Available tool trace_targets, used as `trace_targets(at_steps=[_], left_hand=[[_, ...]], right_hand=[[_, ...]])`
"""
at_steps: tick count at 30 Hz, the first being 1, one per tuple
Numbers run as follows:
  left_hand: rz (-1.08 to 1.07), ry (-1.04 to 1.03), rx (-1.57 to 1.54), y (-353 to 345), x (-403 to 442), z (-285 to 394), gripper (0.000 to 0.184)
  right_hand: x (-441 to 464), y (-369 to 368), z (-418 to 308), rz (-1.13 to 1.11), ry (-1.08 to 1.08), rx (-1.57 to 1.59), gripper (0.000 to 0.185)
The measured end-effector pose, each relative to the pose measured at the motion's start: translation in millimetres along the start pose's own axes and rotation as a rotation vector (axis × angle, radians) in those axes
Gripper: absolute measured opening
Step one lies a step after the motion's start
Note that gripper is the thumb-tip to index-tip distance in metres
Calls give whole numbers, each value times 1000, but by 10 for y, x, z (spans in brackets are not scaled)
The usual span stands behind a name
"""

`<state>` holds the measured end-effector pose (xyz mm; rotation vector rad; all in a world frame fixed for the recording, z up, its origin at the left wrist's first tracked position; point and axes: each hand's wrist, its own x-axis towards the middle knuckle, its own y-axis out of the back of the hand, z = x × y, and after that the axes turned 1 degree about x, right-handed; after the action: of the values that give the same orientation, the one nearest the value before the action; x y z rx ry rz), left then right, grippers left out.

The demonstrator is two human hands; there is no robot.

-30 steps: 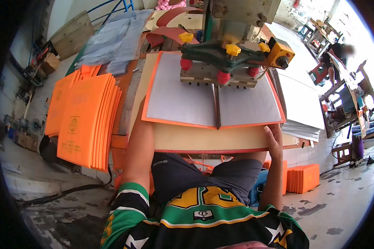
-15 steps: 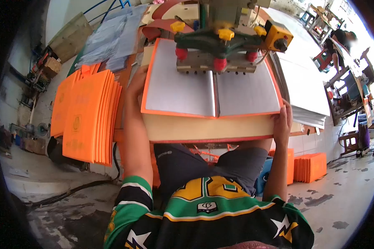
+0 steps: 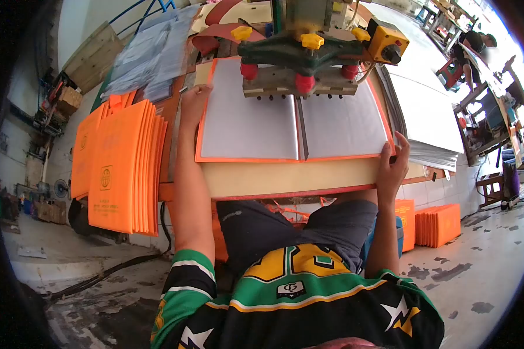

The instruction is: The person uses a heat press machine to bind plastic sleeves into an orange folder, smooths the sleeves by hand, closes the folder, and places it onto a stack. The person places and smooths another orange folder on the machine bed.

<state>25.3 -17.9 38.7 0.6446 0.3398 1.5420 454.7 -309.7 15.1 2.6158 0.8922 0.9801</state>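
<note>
The open folder (image 3: pixel 244 131) lies on a cream board (image 3: pixel 291 180), its far part beneath the press head (image 3: pixel 300 84); it looks light, bendy and slick-paged, best held by its outer edges. Left hand (image 3: pixel 196 98) curls beside its left edge, grip unclear; right hand (image 3: pixel 395 163), fingers parted, at its near right corner.

Just the head cam, worn on the person's head, facing fwd & steeply down; v. wide view w/ dark, curved edges; wearer's shirt (image 3: pixel 300 296) v. close on near side, open folder (image 3: pixel 250 125) approx. mid-view, co-worker (image 3: pixel 475 43) small at far right
</note>
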Motion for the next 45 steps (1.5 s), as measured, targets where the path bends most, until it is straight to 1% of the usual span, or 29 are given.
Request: trace_targets(at_steps=[1, 5, 7, 11, 13, 14, 16, 17, 19, 22, 26, 28, 29, 31, 34, 38, 41, 43, 45], left_hand=[[-40, -76, -211, -67, 85, -195, 44], [-82, -14, -134, -33, -90, 88, 47], [-125, 48, -121, -30, -96, 124, 49], [-179, 54, -167, -62, -24, -33, 50], [-173, 71, -233, -80, -33, -50, 50], [-169, 70, -234, -77, -22, -64, 50], [-230, 100, -259, -61, 1, -91, 50], [-227, 98, -260, -46, -10, -62, 50], [-215, 124, -192, -14, -45, -8, 48], [-198, 85, -254, -14, -70, -46, 44], [-181, 89, -276, -113, 101, -319, 39], [-36, -82, -173, -205, 159, -454, 38], [-33, -81, -170, -240, 181, -487, 38], [27, -93, -121, -309, 226, -548, 39], [56, -113, -79, -294, 166, -460, 39], [50, -108, -57, -271, 159, -426, 39], [16, -85, -61, -257, 150, -422, 36], [20, -113, -107, -256, 142, -418, 32], [18, -112, -114, -255, 167, -449, 31]], right_hand=[[-11, 11, -20, -16, -72, -2, 40], [8, -6, 41, 13, -108, -18, 41], [15, -10, -23, 31, -195, 68, 40], [37, -13, 79, 29, -170, -2, 39], [37, -31, 240, 37, -74, -53, 37], [44, -25, 254, 37, -71, -51, 37], [41, -8, 269, 4, -36, -114, 34], [35, -2, 215, 5, -32, -113, 34], [26, 6, 81, -7, -108, -23, 31], [26, -1, 90, 4, -69, -39, 30], [20, 3, 97, 0, -59, -38, 29], [14, 14, 27, -31, -124, -15, 29], [13, 0, 53, -34, -124, -12, 29], [18, -24, 149, -9, -48, -20, 29], [22, -27, 198, -5, -23, -41, 27], [29, -13, 173, -14, -16, -39, 26], [25, 8, 125, -51, -75, -70, 25], [28, -10, 208, -25, 30, -76, 25], [27, -15, 194, -25, 30, -74, 25]])
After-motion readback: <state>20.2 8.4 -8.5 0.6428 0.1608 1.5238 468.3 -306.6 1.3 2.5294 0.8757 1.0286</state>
